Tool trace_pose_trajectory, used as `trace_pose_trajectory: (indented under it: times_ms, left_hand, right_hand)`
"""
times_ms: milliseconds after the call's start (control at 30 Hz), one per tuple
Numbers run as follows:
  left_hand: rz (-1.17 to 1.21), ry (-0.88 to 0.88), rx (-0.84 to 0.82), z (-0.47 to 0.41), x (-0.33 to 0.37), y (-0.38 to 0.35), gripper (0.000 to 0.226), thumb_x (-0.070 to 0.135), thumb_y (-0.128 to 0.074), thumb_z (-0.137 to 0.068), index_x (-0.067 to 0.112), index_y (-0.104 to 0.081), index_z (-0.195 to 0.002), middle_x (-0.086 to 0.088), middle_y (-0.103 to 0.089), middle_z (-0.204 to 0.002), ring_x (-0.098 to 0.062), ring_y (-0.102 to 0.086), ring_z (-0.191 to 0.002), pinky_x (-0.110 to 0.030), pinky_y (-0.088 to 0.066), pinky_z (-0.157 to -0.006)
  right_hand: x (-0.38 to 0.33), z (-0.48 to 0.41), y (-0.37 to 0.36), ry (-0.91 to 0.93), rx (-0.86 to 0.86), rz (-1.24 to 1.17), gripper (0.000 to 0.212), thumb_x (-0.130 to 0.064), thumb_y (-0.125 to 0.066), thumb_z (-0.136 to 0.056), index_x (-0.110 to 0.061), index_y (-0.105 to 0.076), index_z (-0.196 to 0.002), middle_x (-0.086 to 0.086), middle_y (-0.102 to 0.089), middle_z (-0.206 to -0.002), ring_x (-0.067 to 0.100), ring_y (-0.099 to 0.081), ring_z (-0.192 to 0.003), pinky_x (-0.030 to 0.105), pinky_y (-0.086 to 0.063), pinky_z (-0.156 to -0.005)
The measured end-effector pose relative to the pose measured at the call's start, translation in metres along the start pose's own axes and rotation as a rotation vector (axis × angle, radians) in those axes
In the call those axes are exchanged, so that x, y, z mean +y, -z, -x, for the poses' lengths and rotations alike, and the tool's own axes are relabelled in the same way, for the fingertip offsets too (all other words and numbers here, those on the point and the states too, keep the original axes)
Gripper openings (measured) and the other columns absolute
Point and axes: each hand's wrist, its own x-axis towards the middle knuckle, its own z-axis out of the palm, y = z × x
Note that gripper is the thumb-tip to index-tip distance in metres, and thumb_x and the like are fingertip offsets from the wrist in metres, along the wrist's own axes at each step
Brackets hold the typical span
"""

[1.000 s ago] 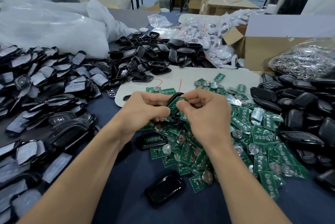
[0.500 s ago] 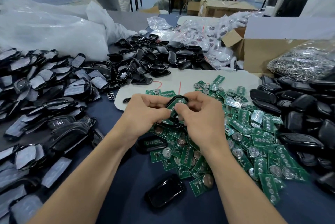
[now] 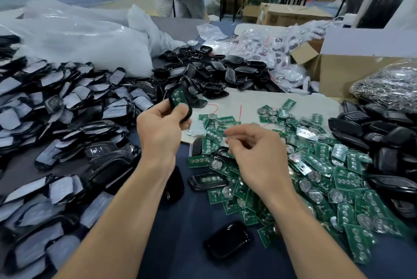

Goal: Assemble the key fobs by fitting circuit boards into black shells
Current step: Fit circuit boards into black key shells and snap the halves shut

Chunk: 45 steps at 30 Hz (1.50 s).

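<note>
My left hand (image 3: 161,127) grips a black shell with a green circuit board fitted in it (image 3: 178,101), raised above the table's middle left. My right hand (image 3: 252,152) hovers over the heap of green circuit boards (image 3: 320,179), fingers loosely curled and holding nothing. A filled shell (image 3: 206,180) lies on the blue cloth just left of my right wrist. An empty glossy black shell (image 3: 226,241) lies near the front.
Film-covered shell halves (image 3: 56,107) are piled on the left, black shells (image 3: 203,73) at the back middle and more (image 3: 379,143) at the right. A cardboard box (image 3: 343,71), a bag of metal rings (image 3: 388,84) and white plastic bags (image 3: 74,37) stand behind. A person stands beyond the table.
Both hands held the shell and board together before. Now my right hand has let go and dropped toward the board heap, while my left hand has lifted the shell up and to the left.
</note>
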Motion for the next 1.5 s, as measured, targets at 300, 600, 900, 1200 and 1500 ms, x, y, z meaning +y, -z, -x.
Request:
trace_pose_trajectory:
  times_ms: [300, 600, 900, 1200, 1500]
  left_hand:
    - [-0.486, -0.544, 0.191, 0.002, 0.023, 0.03, 0.011, 0.019, -0.057, -0.094, 0.03, -0.053, -0.095, 0.017, -0.06, -0.071, 0.007, -0.059, -0.071, -0.006, -0.039, -0.063]
    - [-0.36, -0.346, 0.128, -0.009, 0.036, 0.062, 0.007, 0.027, -0.059, -0.086, 0.031, -0.065, -0.088, 0.005, -0.074, -0.077, -0.024, -0.071, -0.071, -0.053, -0.061, -0.073]
    - [-0.429, -0.324, 0.066, 0.004, 0.014, 0.076, 0.016, 0.029, -0.059, -0.087, 0.045, -0.063, -0.09, 0.014, -0.072, -0.075, -0.016, -0.068, -0.064, -0.05, -0.06, -0.067]
    - [-0.684, -0.346, -0.101, 0.017, -0.003, 0.059, 0.024, 0.02, -0.058, -0.092, 0.037, -0.053, -0.109, 0.012, -0.061, -0.075, -0.002, -0.055, -0.07, -0.012, -0.037, -0.062]
    - [-0.437, -0.138, -0.267, 0.026, -0.001, 0.044, 0.041, 0.023, -0.056, -0.076, 0.056, -0.059, -0.101, 0.001, -0.075, -0.075, -0.02, -0.067, -0.053, -0.047, -0.058, -0.059]
  right_hand:
    - [-0.055, -0.005, -0.069, 0.173, -0.505, 0.408, 0.004, -0.017, -0.071, -0.083, -0.017, -0.073, -0.079, -0.005, -0.066, -0.068, 0.017, -0.058, -0.065, 0.03, -0.046, -0.061]
    - [-0.066, 0.01, -0.071, 0.226, -0.544, 0.857, 0.047, -0.047, -0.085, -0.073, -0.019, -0.048, -0.084, 0.0, -0.048, -0.08, 0.029, -0.052, -0.076, 0.036, -0.031, -0.056]
    - [-0.048, 0.008, -0.068, -0.045, -0.435, 0.224, 0.016, -0.018, -0.064, -0.091, -0.012, -0.066, -0.076, 0.002, -0.071, -0.063, 0.014, -0.059, -0.045, 0.024, -0.043, -0.045]
    - [-0.041, 0.003, -0.048, -0.518, -0.532, -0.8, 0.055, 0.019, -0.047, -0.092, -0.016, -0.058, -0.133, 0.019, -0.072, -0.113, 0.029, -0.068, -0.084, 0.032, -0.057, -0.068]
    - [-0.022, 0.007, -0.034, -0.434, -0.335, -0.771, 0.038, 0.017, -0.046, -0.099, -0.007, -0.063, -0.124, 0.019, -0.076, -0.107, 0.023, -0.074, -0.081, 0.028, -0.06, -0.069]
